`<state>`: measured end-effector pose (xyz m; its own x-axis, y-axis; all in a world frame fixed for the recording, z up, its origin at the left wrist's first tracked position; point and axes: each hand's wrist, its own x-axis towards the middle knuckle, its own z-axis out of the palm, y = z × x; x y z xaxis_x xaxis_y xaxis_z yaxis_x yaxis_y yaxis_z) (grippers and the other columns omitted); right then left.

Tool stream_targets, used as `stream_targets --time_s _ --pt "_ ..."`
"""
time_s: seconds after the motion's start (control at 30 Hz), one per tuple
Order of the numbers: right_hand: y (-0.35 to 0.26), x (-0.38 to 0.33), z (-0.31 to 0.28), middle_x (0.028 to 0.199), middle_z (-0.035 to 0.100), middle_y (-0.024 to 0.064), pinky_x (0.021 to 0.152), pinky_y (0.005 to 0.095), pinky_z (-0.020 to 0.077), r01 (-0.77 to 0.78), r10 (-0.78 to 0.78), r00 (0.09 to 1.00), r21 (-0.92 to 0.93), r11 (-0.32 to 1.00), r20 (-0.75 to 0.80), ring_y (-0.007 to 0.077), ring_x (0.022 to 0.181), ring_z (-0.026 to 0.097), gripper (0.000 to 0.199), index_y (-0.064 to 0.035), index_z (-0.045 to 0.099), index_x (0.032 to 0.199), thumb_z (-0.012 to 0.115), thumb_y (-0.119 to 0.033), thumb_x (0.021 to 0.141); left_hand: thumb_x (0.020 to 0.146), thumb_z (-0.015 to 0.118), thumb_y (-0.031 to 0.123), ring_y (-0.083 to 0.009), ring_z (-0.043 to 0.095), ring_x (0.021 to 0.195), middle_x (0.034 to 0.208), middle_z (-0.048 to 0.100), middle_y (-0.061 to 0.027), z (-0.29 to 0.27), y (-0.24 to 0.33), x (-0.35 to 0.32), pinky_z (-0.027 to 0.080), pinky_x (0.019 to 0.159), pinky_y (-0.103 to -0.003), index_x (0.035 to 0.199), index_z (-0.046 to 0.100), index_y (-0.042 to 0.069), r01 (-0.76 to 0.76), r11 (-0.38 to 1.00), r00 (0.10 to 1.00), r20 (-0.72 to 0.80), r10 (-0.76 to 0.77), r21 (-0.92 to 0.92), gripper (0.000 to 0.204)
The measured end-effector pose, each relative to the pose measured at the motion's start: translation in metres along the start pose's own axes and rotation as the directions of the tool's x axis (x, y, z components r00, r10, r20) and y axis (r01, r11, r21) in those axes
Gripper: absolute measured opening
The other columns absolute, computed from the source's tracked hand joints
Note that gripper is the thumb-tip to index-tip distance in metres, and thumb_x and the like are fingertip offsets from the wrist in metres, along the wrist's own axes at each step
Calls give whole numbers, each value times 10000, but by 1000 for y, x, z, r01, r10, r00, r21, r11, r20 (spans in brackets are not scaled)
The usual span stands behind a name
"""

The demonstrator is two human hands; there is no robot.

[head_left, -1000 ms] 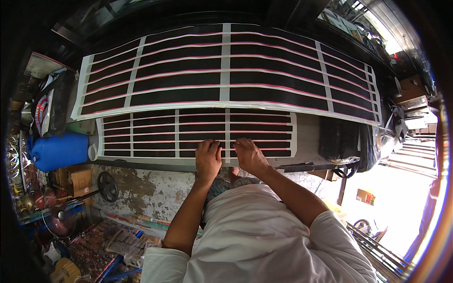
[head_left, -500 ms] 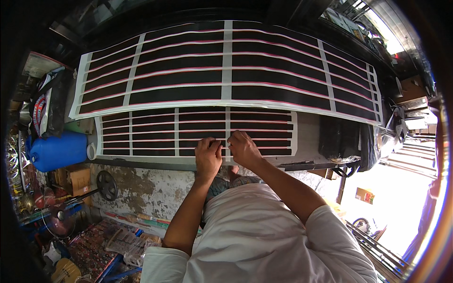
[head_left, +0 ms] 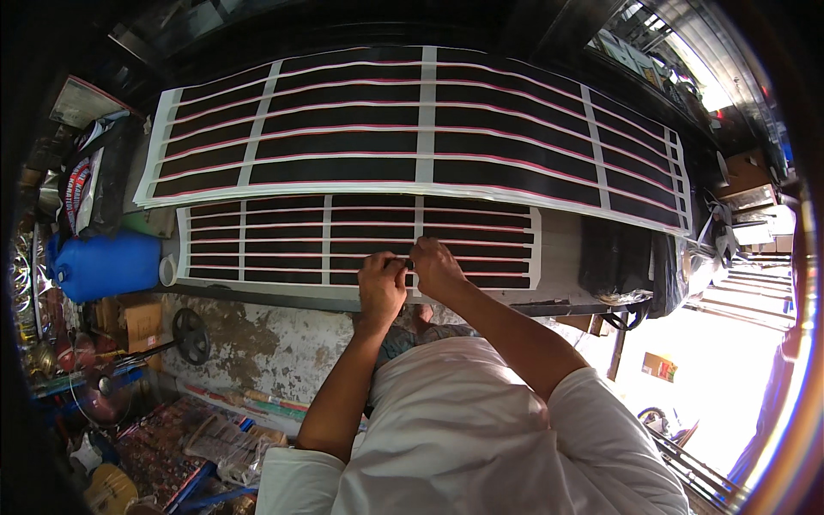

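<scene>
Over the near edge of a smaller sheet with black panels (head_left: pixel 286 259), my two hands meet fingertip to fingertip. My left hand (head_left: pixel 382 283) is closed in a pinch, thumb and forefinger pressed together. My right hand (head_left: pixel 438 268) has its fingers curled and pressed together, touching or nearly touching the left ones. A tiny dark bit shows between the fingertips, too small to name. White strips with thin red lines divide the sheet's black panels. Behind it lies a larger stack of similar sheets (head_left: pixel 343 142), overlapping its far edge.
The sheets lie on a grey table (head_left: pixel 562 257). A blue plastic drum (head_left: pixel 110 268) lies on its side at the left, next to a white round rim. Black plastic wrapping (head_left: pixel 614 257) covers the table's right end. Below on the left are a black wheel (head_left: pixel 190 336) and a cardboard box (head_left: pixel 142 326).
My right hand has shifted slightly left, closing the small gap to my left hand. The whole view has tilted and shifted a little; the sheets appear to stay in place.
</scene>
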<state>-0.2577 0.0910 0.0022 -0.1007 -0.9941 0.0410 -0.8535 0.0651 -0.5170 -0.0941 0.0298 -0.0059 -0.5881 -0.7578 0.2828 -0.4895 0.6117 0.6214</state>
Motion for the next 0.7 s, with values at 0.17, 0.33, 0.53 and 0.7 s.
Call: stream_targets --time_s 0.17,0.33,0.53,0.7 --pt "3 -6 -7 1093 642 131 967 447 551 -64 64 998 22 998 9 350 1107 632 249 -15 711 1006 736 37 763 829 834 60 -342 663 992 1053 689 -84 -3 3 2 559 802 -487 949 779 71 -25 999 999 -28 26 31 132" --pt "4 -32 -26 1255 676 89 1021 455 529 60 -58 998 -59 996 33 306 1154 627 320 -38 755 1107 719 -12 791 844 829 76 -340 662 1001 1059 690 -83 -3 3 1 556 820 -485 969 781 64 -38 999 997 -60 39 20 135" --pt "-3 -49 -27 1428 663 20 1053 456 490 166 -152 984 -173 971 96 230 1243 596 370 -94 777 1196 710 -101 832 841 830 74 -343 664 1010 1064 690 -89 0 2 0 562 834 -479 965 787 51 -9 1000 999 -43 8 -7 133" --pt "-9 -45 -35 1493 636 -12 1017 438 475 125 -83 979 -227 966 187 201 1238 595 387 -133 777 1227 714 -128 845 829 836 62 -344 663 1009 1068 690 -95 -2 2 0 569 832 -481 975 796 50 9 1000 1000 -20 -8 19 152"
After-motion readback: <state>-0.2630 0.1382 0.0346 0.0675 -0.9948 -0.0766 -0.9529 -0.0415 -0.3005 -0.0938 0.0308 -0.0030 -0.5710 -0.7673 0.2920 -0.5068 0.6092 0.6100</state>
